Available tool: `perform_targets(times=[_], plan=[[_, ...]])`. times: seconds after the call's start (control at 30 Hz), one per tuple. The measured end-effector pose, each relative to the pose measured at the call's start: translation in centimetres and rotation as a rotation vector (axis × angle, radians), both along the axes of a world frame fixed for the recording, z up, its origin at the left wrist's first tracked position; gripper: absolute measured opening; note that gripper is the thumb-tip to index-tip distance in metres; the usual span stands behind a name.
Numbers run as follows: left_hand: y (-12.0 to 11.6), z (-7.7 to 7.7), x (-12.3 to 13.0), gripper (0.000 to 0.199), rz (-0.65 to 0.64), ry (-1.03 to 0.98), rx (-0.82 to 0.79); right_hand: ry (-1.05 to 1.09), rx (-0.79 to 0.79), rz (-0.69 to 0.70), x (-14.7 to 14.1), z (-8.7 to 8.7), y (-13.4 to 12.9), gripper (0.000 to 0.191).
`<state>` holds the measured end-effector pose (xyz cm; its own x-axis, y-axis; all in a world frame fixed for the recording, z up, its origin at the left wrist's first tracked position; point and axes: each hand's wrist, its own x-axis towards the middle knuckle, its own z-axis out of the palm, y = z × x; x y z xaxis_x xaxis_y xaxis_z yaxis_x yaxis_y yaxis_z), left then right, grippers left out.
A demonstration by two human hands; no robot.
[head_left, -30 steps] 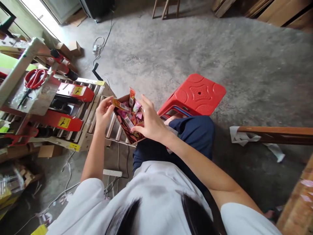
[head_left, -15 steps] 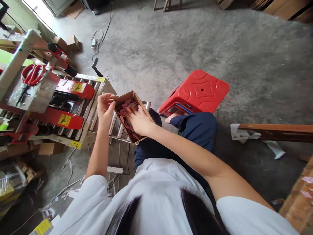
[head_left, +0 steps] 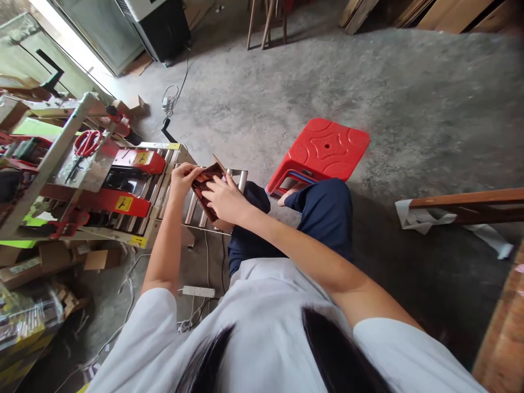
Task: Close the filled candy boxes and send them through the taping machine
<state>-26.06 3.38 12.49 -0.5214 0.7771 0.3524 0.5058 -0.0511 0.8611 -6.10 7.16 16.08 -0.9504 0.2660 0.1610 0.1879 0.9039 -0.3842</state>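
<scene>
A small cardboard box (head_left: 223, 224) stands tilted on the end of the metal roller conveyor (head_left: 191, 210), close to my knees. Reddish-purple pieces lie inside it, partly covered by my hand. At its left upper corner, my left hand (head_left: 185, 176) pinches the cardboard edge between thumb and fingers. My right hand (head_left: 226, 201) reaches over the box opening with its fingers spread, the fingertips at the contents. Whether those fingertips grip any piece cannot be made out.
A red plastic stool (head_left: 327, 146) stands on the floor beyond my legs. Left of the box is a red taping machine (head_left: 118, 203) with red-handled scissors (head_left: 87, 143) on it. A power strip (head_left: 198, 291) and cables lie below. A wooden beam (head_left: 470, 204) is at the right.
My left hand has closed on the box edge. The box is tipped more, and my right hand has shifted slightly over the contents. The view has also moved.
</scene>
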Motion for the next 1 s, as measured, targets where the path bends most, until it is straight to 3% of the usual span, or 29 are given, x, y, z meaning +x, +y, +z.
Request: perform_targets(times=[0.13,0.2,0.3,0.47,0.57,0.63,0.7,0.83,1.0], plan=[[0.4,1.8,-1.1,0.029,-0.273,0.216,-0.316,0.009,-0.246,-0.122,-0.6,-0.9,-0.4,0.065],[0.9,2.6,-1.8,0.033,-0.348,0.284,-0.464,0.054,-0.300,-0.201,-1.6,-1.5,0.0,0.063],[1.6,3.0,-2.3,0.038,-0.342,0.318,-0.551,0.096,-0.196,-0.267,-3.3,-2.9,0.7,0.053],[1.8,1.8,-1.9,0.031,-0.245,0.179,-0.472,0.115,-0.030,-0.224,-4.4,-5.1,1.5,0.057],[1.5,0.7,-1.3,0.029,-0.171,0.002,-0.320,0.247,-0.046,-0.138,-3.3,-5.2,1.4,0.053],[1.3,0.1,-0.9,0.028,-0.111,0.038,-0.226,0.330,-0.064,-0.076,-2.4,-4.9,1.2,0.049],[1.3,-0.3,-0.7,0.026,-0.043,0.175,-0.158,0.350,-0.117,-0.103,-1.9,-4.7,0.8,0.048],[2.6,-1.4,-0.3,0.029,-0.012,0.300,-0.166,0.239,-0.314,-0.329,-2.1,-5.3,0.4,0.067],[5.1,-3.5,1.6,0.028,-0.028,0.340,-0.270,0.134,-0.485,-0.337,-2.1,-6.7,1.5,0.065]])
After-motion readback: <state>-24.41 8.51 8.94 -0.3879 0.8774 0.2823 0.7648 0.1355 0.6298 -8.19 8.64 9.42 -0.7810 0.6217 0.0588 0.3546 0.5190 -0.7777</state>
